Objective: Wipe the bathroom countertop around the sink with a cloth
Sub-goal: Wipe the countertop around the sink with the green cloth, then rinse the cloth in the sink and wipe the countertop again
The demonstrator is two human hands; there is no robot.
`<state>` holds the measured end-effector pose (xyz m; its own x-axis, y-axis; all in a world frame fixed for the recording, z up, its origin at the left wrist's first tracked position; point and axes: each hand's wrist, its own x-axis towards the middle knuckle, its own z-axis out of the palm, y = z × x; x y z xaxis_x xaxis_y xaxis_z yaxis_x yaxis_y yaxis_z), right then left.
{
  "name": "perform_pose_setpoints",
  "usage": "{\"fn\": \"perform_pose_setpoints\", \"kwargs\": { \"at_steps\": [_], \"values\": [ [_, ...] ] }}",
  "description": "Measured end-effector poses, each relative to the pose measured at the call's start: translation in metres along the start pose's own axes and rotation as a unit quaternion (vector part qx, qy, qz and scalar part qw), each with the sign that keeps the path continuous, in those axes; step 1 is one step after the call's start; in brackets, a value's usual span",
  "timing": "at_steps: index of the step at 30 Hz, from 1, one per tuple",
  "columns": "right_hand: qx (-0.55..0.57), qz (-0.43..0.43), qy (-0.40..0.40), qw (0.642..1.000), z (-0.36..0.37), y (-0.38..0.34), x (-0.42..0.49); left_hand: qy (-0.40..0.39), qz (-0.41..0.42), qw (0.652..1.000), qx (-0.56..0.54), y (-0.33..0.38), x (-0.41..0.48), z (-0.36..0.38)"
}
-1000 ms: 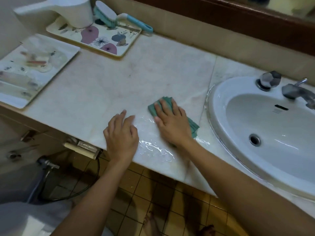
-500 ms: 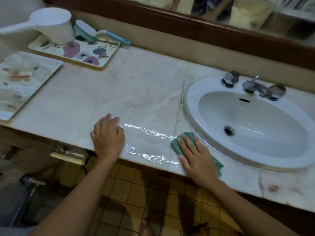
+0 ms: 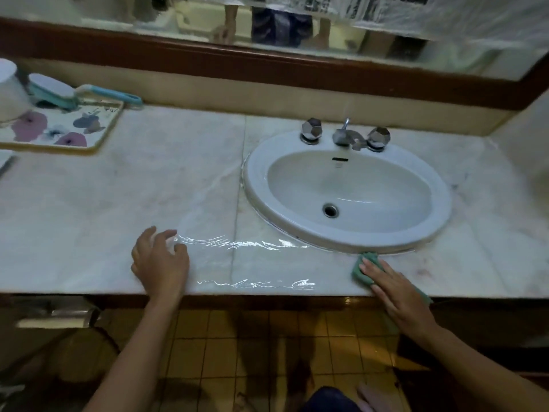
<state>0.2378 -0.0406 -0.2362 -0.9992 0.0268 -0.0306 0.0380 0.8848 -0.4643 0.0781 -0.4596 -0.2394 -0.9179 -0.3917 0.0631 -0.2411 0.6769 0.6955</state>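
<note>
Cloth (image 3: 361, 266): judged light, soft and limp, likely damp, so it should slide easily on wet stone and bunch if shoved by one edge. Best driven with a flat palm on top, or pinched at a free corner to lift. Looks teal-green, folded into a small pad, mostly covered. It lies on the tabletop (image 3: 118, 218) front strip, just beside the sink (image 3: 256, 176) near rim, under the right hand (image 3: 396, 294), fingers (image 3: 375, 271) straight, together, pressing it flat. Left hand (image 3: 160, 264) rests near the front edge, fingers (image 3: 166, 237) loosely curled, holding nothing. Wet streaks (image 3: 243, 243) between the hands.
</note>
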Motion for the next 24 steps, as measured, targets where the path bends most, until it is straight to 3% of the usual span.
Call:
{"fn": "perform_pose_setpoints", "kwargs": {
  "at_steps": [5,8,10,13,14,17,18,21,22,24],
  "values": [
    [0.055,0.124,0.078,0.988,-0.025,0.034,-0.019,-0.075,0.090,0.991,-0.060,0.052,-0.064,0.034],
    [0.217,0.234,0.105,0.942,-0.044,0.036,-0.015,-0.127,0.146,0.977,-0.085,0.077,-0.093,0.053],
    [0.361,0.286,0.148,0.875,-0.061,0.041,-0.006,-0.162,0.150,0.969,-0.108,0.095,-0.103,0.064],
    [0.592,0.352,0.196,0.698,-0.091,0.057,0.007,-0.169,0.143,0.966,-0.132,0.127,-0.107,0.077],
    [0.637,0.358,0.188,0.656,-0.102,0.062,0.011,-0.170,0.154,0.964,-0.134,0.141,-0.108,0.080],
    [0.703,0.379,0.069,0.598,-0.127,0.066,0.028,-0.199,0.276,0.933,-0.115,0.190,-0.118,0.089],
    [0.716,0.382,0.003,0.584,-0.134,0.065,0.034,-0.214,0.353,0.905,-0.102,0.208,-0.123,0.092],
    [0.740,0.363,-0.148,0.547,-0.158,0.054,0.054,-0.265,0.572,0.776,0.008,0.261,-0.131,0.109],
    [0.745,0.335,-0.189,0.545,-0.164,0.050,0.063,-0.273,0.605,0.745,0.067,0.277,-0.132,0.116],
    [0.752,0.263,-0.265,0.544,-0.174,0.043,0.080,-0.266,0.626,0.717,0.154,0.305,-0.130,0.128]
  ]
}}
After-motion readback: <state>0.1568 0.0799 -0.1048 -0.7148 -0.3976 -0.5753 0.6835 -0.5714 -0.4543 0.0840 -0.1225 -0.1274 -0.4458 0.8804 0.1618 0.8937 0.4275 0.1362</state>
